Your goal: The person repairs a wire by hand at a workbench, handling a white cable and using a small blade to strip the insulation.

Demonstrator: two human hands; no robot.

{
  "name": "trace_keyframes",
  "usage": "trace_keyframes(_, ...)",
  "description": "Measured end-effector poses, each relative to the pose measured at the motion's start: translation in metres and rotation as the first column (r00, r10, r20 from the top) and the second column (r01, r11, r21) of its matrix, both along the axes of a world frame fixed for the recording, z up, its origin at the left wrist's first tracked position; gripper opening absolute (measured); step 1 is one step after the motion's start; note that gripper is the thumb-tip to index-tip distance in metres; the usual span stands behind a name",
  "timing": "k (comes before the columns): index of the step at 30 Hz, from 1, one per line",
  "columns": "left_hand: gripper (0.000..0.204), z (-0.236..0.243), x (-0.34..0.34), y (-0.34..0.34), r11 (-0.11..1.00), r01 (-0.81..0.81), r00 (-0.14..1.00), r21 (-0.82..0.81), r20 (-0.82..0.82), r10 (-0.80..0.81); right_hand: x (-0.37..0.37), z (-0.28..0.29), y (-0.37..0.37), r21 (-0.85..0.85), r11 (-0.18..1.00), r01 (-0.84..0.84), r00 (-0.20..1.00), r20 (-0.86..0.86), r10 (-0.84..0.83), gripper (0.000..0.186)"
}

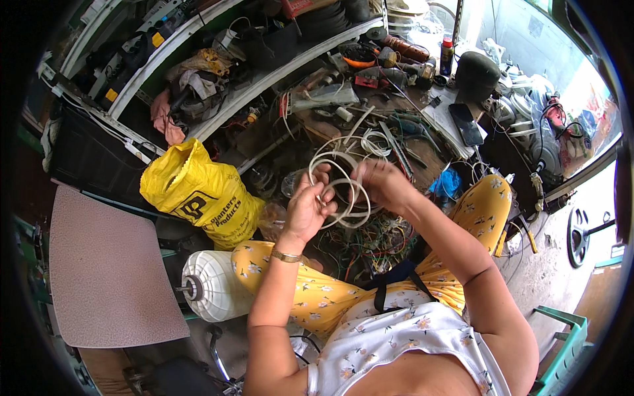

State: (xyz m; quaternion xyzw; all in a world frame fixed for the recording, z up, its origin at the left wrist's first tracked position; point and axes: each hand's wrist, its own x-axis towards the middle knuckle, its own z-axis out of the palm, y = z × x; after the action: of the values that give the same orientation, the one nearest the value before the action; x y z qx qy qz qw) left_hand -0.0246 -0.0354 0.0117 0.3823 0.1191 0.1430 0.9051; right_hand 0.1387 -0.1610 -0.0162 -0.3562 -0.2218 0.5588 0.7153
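Nearest the camera, at six o'clock, is the person's white floral top [413, 330]. Mid-view, a coil of pale cable [357, 190] is held up, the left hand's [308, 210] fingers clamped on its loops. The right hand [383, 185] blurs at the coil's one o'clock; its fingers' state cannot be told. From the coil, tangled wires [373, 245] lie at five o'clock, a yellow bag [206, 191] at nine.

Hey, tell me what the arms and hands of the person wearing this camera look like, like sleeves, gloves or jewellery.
The left hand and right hand are ungloved. A gold-toned band circles the left wrist; whether it's a watch or bracelet isn't clear. No band shows on the right. Both arms are bare below a sleeveless white top with small flowers.
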Motion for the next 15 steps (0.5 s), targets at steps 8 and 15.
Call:
trace_keyframes(8,0.023,-0.005,-0.012,0.009,0.798,0.188,0.976,0.572,-0.203,-0.084,0.023,0.074,-0.011,-0.287,0.956,0.056,0.722,0.674,0.16,0.022)
trace_keyframes(15,0.029,0.013,-0.017,0.017,0.085,0.55,0.815,0.831,-0.556,0.164,0.096,0.071,-0.04,-0.183,0.981,0.064,-0.064,0.98,0.187,0.027)
